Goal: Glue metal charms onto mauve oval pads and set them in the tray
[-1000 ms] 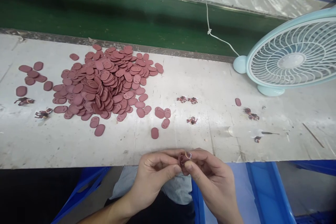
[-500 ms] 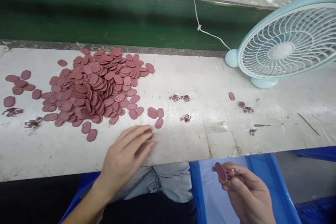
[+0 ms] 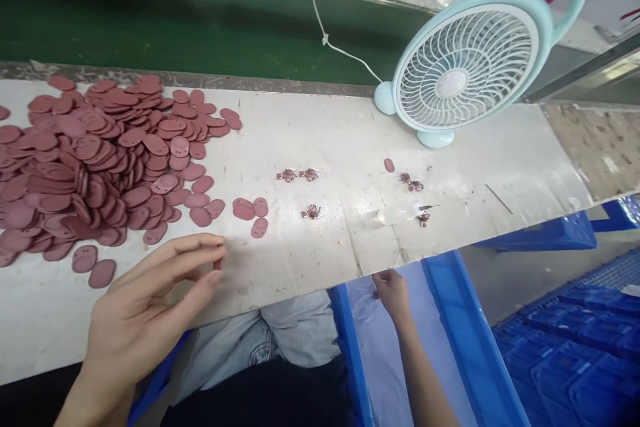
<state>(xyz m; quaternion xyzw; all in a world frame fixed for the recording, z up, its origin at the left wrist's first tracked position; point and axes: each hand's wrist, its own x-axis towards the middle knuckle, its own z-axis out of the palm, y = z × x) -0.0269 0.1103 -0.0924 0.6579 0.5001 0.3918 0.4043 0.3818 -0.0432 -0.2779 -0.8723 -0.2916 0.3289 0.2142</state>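
My left hand [image 3: 155, 293] hovers above the front of the table, fingers bent towards the thumb. A sliver of a maroon oval disc [image 3: 219, 263] shows between its fingertips, mostly hidden. To its left spreads a large heap of similar discs [image 3: 100, 153], with a few loose discs [image 3: 244, 209] just beyond the fingers. My right hand [image 3: 393, 290] is low inside a blue bin [image 3: 450, 320] with a pale liner, its fingers closed. At its fingertips is a small dark-reddish figure [image 3: 375, 295], largely covered by the hand.
Small brown-red figures [image 3: 311, 212] lie on the white table [image 3: 280, 267]. Farther right are a clear bottle with a needle tip [image 3: 400, 215], a thin stick [image 3: 499, 199] and a light-blue fan [image 3: 465, 73] with a white cord. Blue crates [image 3: 575, 353] stand at the lower right.
My right hand has gone down and away into the blue bin with the figure and its disc. My left hand stays near the discs. The view has swung to the right.
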